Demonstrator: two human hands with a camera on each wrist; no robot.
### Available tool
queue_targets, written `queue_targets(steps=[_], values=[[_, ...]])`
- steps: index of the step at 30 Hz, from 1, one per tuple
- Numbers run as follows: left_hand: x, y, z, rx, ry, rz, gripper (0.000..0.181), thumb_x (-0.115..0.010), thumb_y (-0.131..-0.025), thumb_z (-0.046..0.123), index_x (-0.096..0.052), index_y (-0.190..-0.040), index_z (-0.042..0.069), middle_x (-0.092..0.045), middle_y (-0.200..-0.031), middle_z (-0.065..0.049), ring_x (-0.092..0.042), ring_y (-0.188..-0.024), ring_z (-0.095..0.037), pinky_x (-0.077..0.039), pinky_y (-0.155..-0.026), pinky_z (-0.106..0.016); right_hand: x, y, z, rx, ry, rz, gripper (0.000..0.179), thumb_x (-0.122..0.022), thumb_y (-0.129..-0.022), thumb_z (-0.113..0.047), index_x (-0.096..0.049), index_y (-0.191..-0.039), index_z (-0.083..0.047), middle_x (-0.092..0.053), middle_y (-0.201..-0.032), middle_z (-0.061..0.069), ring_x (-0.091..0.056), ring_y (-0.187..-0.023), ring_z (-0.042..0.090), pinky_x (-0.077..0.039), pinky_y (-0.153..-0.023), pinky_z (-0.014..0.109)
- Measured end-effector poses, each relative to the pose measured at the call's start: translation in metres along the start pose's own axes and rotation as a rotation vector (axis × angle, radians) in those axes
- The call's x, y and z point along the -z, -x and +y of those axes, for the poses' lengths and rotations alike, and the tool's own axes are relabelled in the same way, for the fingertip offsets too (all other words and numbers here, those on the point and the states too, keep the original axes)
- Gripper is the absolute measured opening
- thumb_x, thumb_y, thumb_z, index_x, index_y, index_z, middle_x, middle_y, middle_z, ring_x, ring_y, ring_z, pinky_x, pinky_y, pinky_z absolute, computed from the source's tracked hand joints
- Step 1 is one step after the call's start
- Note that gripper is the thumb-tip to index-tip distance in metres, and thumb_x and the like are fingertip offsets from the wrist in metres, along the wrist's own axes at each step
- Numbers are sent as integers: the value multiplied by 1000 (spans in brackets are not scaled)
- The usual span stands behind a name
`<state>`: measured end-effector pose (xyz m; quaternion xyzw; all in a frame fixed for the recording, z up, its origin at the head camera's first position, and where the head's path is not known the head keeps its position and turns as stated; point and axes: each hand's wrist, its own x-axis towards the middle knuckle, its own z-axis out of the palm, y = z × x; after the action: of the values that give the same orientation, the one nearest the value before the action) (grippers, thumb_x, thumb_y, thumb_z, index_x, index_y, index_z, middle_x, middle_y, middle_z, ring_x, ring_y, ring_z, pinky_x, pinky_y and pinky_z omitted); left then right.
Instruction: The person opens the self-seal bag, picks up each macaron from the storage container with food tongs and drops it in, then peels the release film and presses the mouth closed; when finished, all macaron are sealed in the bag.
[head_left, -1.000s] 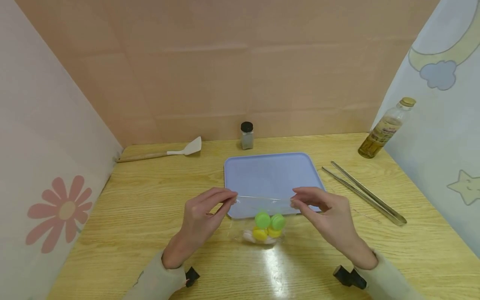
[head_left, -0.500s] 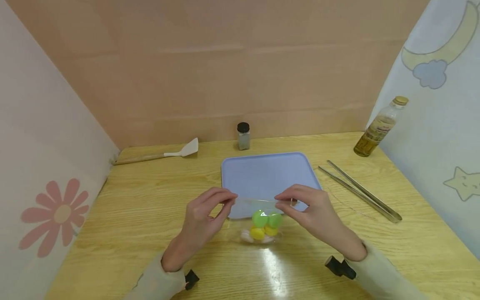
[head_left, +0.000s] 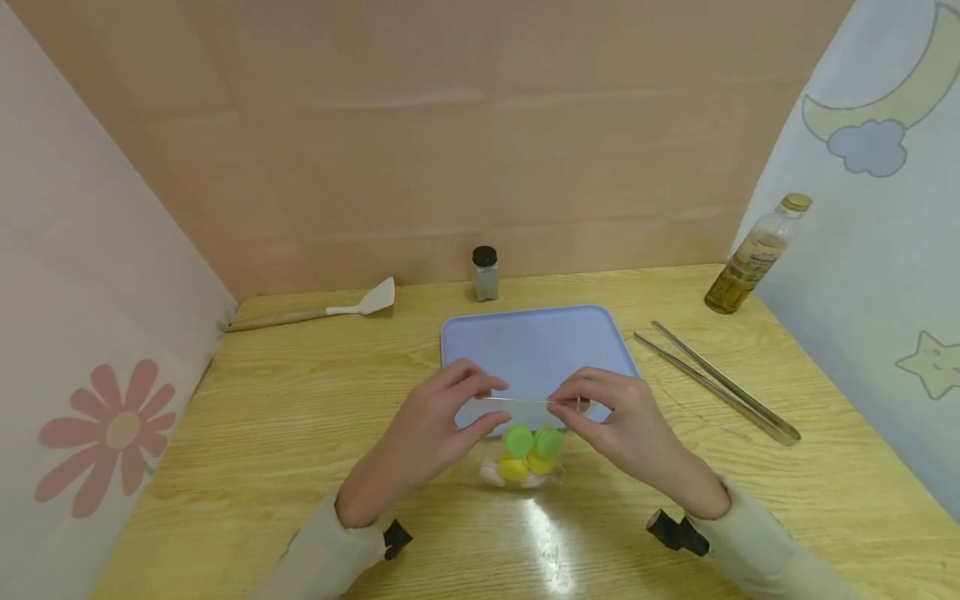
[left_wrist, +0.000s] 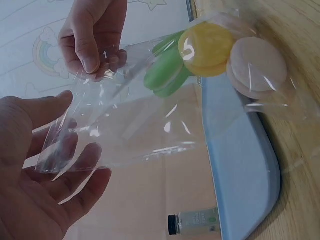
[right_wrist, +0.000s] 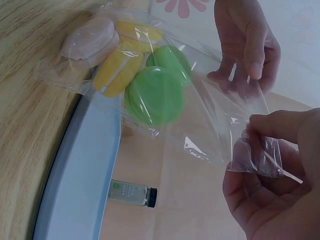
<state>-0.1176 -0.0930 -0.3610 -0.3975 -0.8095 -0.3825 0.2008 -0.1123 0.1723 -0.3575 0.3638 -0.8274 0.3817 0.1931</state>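
Note:
A clear plastic bag (left_wrist: pixel 135 120) stands upright in front of me, its mouth at the top. Inside are green macarons (right_wrist: pixel 156 95) above yellow macarons (right_wrist: pixel 117 72), with pale macarons (right_wrist: pixel 90 42) at the bottom. My right hand (head_left: pixel 626 417) pinches the bag's top edge between thumb and fingers. A thin white strip (right_wrist: pixel 292 176) sticks out by that hand. At the other top corner is my left hand (head_left: pixel 431 425), thumb and fingers spread apart; its fingers lie behind the film in the left wrist view. Behind the bag lies a light blue tray (head_left: pixel 536 346).
Metal tongs (head_left: pixel 720 383) lie right of the tray, beside a thin strand (head_left: pixel 693 408). An oil bottle (head_left: pixel 757 254) stands at the back right. A small black-capped jar (head_left: pixel 485 275) is behind the tray. A spatula (head_left: pixel 322 312) lies at the back left.
My right hand has slid left along the bag's top edge. My left hand has let go of its corner, spread its thumb and fingers, and moved right.

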Motion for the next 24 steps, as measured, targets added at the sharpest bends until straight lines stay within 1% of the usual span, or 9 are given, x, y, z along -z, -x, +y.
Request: queue_targets(steps=[2,6,9,13,14,16,18,21,24], values=[[-1,-4,0,-7,-3,-34,18,-81,-89,18,-75,-104,11,-63,-99,5,-63,-88,-8,-54,-75,-22,0,0,0,0,-5,-5,25,-81,-84,-1,-75,-92,-23,-68,-89,-16,-60,-75,3,-52,-65,24],[-2,-9,-1,-23,12,-65,4,-79,-91,14,-77,-93,10,-64,-89,5,-63,-81,-5,-52,-70,-20,-1,0,0,-4,-12,-15,25,-81,-85,-1,-75,-91,-25,-68,-90,-17,-59,-75,3,-51,-64,24],[-2,-10,-2,-19,31,-79,3,-77,-92,12,-77,-89,11,-64,-87,6,-62,-79,-2,-49,-66,-17,0,-1,-1,-3,-8,-27,23,-81,-85,-3,-74,-92,-24,-67,-90,-16,-58,-75,3,-49,-65,21],[-1,-11,-4,-29,47,-89,5,-76,-93,11,-78,-89,11,-64,-87,7,-60,-78,-1,-48,-66,-16,-3,-4,-3,22,30,-53,18,-83,-84,-10,-75,-97,-19,-68,-92,-13,-58,-77,5,-48,-65,20],[-1,-11,-4,-31,50,-89,5,-75,-93,10,-78,-89,10,-64,-87,7,-60,-78,-1,-48,-66,-16,-4,-5,-3,30,40,-57,18,-83,-84,-11,-75,-98,-18,-68,-93,-11,-59,-78,5,-49,-65,21],[-2,-12,-4,-41,50,-90,5,-75,-93,10,-78,-89,10,-64,-87,7,-60,-77,-2,-50,-67,-17,-8,-7,-3,72,58,-51,19,-84,-83,-11,-75,-99,-15,-68,-94,-9,-60,-78,8,-51,-65,24],[-2,-12,-4,-45,53,-93,5,-75,-93,9,-78,-89,10,-64,-86,7,-60,-77,-2,-51,-67,-19,-12,-10,-3,116,68,-34,19,-84,-82,-8,-75,-98,-14,-68,-94,-7,-61,-77,10,-52,-65,26],[-3,-13,-3,-62,48,-91,5,-75,-93,8,-78,-89,10,-64,-86,6,-59,-76,-2,-52,-67,-19,-15,-13,-5,182,89,0,21,-84,-79,-1,-75,-93,-13,-69,-92,-6,-63,-76,12,-52,-66,25],[-3,-12,-2,-68,42,-87,6,-76,-92,7,-78,-88,11,-65,-85,6,-59,-76,-2,-50,-68,-15,-14,-14,-5,202,95,9,20,-84,-78,1,-75,-89,-13,-69,-89,-6,-64,-75,10,-53,-65,23]])
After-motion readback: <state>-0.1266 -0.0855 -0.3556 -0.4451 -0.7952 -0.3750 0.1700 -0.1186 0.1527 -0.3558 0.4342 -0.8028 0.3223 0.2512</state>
